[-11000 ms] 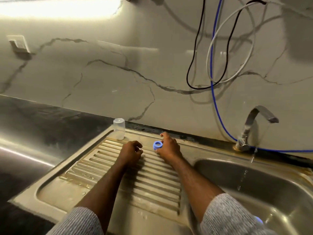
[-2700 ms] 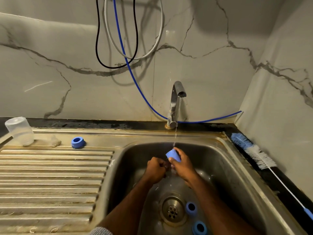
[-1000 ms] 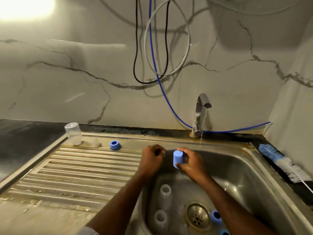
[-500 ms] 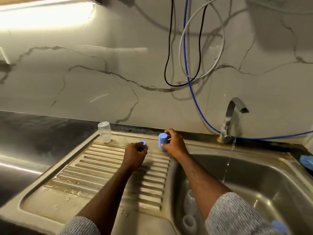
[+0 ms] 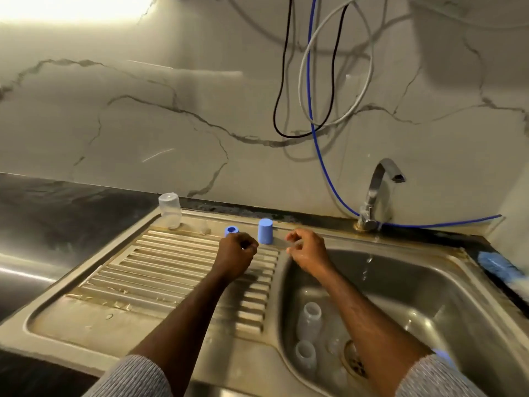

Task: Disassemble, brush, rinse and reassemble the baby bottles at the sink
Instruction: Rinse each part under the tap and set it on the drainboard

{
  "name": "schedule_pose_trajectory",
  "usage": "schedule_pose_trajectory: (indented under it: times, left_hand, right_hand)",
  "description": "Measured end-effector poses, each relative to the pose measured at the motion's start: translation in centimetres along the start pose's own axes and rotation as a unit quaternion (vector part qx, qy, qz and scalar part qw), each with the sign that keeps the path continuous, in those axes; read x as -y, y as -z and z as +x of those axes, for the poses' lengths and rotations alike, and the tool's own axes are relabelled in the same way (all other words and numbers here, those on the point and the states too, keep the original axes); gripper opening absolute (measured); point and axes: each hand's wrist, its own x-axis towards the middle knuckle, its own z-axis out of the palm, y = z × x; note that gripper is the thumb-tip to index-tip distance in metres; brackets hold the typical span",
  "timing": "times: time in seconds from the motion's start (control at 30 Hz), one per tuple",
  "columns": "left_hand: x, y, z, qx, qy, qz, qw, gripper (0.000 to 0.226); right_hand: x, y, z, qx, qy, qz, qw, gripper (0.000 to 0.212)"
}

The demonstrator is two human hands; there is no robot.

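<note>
Nowhere legible writing, plain blue cap (image 5: 265, 231), hands (image 5: 307, 249)

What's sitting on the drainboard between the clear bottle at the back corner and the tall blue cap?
In the head view, between the clear bottle and the blue cap lie a small clear piece and a blue ring.

A pale marble-veined wall (image 5: 177, 133) rises behind a dark counter (image 5: 57, 213), with a bright glare (image 5: 74, 7) at its top left and black, white and blue cables (image 5: 315, 81) hanging in loops down it
</note>
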Motion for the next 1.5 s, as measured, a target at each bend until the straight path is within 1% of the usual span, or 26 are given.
schedule_pose_trajectory:
  times: [0.1, 0.17, 0.23, 0.3, 0.37, 0.4, 0.43, 0.5, 0.6, 0.67, 0.73, 0.77, 0.83, 0.9, 1.0, 1.1, 1.2, 1.27, 1.3, 1.33, 1.37, 1.4, 1.43, 1.5]
  left_hand:
    - [-2.3, -1.8, -1.4, 0.030, 0.000, -0.044, 0.999, 0.015]
    - [-3.5, -3.0, -2.2, 0.045, -0.007, -0.060, 0.997, 0.016]
    - [-4.3, -4.5, -3.1, 0.065, -0.021, -0.065, 0.996, 0.014]
    - [-4.9, -6.0, -3.9, 0.079, -0.041, -0.062, 0.994, 0.010]
    - [-5.5, -7.3, -4.4, 0.080, -0.057, -0.066, 0.993, 0.010]
    - [-5.7, -7.9, -4.5, 0.080, -0.059, -0.068, 0.993, 0.010]
    - [-5.8, -8.3, -4.6, 0.081, -0.056, -0.071, 0.993, 0.010]
    - [-5.8, -9.3, -4.6, 0.085, -0.042, -0.080, 0.992, 0.011]
    - [-5.7, -10.8, -4.4, 0.073, -0.025, -0.080, 0.994, 0.011]
    - [-5.6, -12.2, -4.1, 0.052, -0.017, -0.066, 0.996, 0.012]
    - [-5.7, -14.0, -3.9, 0.034, 0.002, -0.076, 0.997, 0.014]
    - [-5.8, -15.1, -3.8, 0.036, 0.020, -0.087, 0.995, 0.016]
    - [-6.1, -16.9, -3.9, 0.065, 0.060, -0.096, 0.991, 0.018]
    - [-6.3, -18.8, -3.9, 0.109, 0.069, -0.097, 0.987, 0.024]
    - [-6.1, -21.0, -4.0, 0.150, 0.038, -0.084, 0.984, 0.034]
    - [-5.5, -22.3, -3.9, 0.177, 0.008, -0.089, 0.980, 0.050]
    - [-5.3, -22.6, -3.5, 0.158, -0.011, -0.108, 0.981, 0.061]
    - [-5.4, -22.7, -3.3, 0.138, -0.014, -0.117, 0.983, 0.060]
    - [-5.5, -22.6, -3.3, 0.142, -0.011, -0.133, 0.981, 0.056]
    - [-5.8, -22.5, -3.5, 0.162, 0.000, -0.164, 0.973, 0.049]
    - [-6.1, -22.5, -3.7, 0.197, 0.020, -0.215, 0.956, 0.041]
    - [-6.5, -22.5, -4.0, 0.243, 0.046, -0.267, 0.932, 0.035]
    - [-7.1, -22.4, -4.3, 0.286, 0.074, -0.312, 0.903, 0.034]
    - [-8.2, -22.4, -4.9, 0.337, 0.129, -0.370, 0.856, 0.044]
  right_hand:
    - [-2.1, 2.9, -3.6, 0.070, 0.011, -0.031, 0.997, 0.013]
    - [-3.2, 4.5, -5.7, 0.141, 0.009, -0.073, 0.987, 0.012]
    - [-4.4, 5.5, -7.2, 0.211, 0.005, -0.120, 0.970, 0.025]
    - [-5.7, 5.4, -8.2, 0.263, -0.004, -0.161, 0.951, 0.047]
    - [-6.7, 4.5, -8.7, 0.278, 0.001, -0.188, 0.942, 0.063]
    - [-7.2, 3.8, -9.0, 0.278, 0.008, -0.200, 0.939, 0.067]
    - [-7.4, 3.2, -9.2, 0.276, 0.013, -0.210, 0.938, 0.068]
    - [-7.9, 2.4, -9.5, 0.269, 0.020, -0.212, 0.939, 0.061]
    - [-9.0, 2.7, -9.1, 0.233, -0.018, -0.165, 0.958, 0.051]
    - [-9.9, 4.2, -8.6, 0.165, -0.069, -0.102, 0.979, 0.049]
    - [-10.8, 6.4, -8.2, 0.071, -0.120, -0.018, 0.990, 0.045]
    - [-11.3, 7.7, -8.1, 0.027, -0.146, 0.016, 0.989, 0.042]
    - [-12.4, 9.6, -7.9, -0.043, -0.197, 0.085, 0.976, 0.036]
    - [-13.3, 10.8, -7.5, -0.081, -0.242, 0.149, 0.955, 0.031]
    - [-13.4, 11.5, -6.7, -0.118, -0.274, 0.224, 0.928, 0.032]
    - [-13.5, 11.7, -5.5, -0.124, -0.262, 0.237, 0.927, 0.032]
    - [-13.7, 11.7, -4.8, -0.105, -0.263, 0.254, 0.925, 0.031]
    - [-13.3, 11.6, -4.6, -0.102, -0.266, 0.283, 0.916, 0.028]
    - [-13.2, 11.7, -4.5, -0.105, -0.266, 0.305, 0.908, 0.028]
    - [-13.1, 11.8, -4.5, -0.109, -0.267, 0.326, 0.900, 0.029]
    - [-13.0, 11.9, -4.4, -0.114, -0.269, 0.348, 0.891, 0.030]
    - [-12.9, 12.0, -4.5, -0.117, -0.273, 0.369, 0.881, 0.033]
    - [-12.8, 12.2, -4.6, -0.116, -0.280, 0.394, 0.868, 0.039]
    - [-12.8, 12.0, -4.8, -0.092, -0.284, 0.438, 0.848, 0.050]
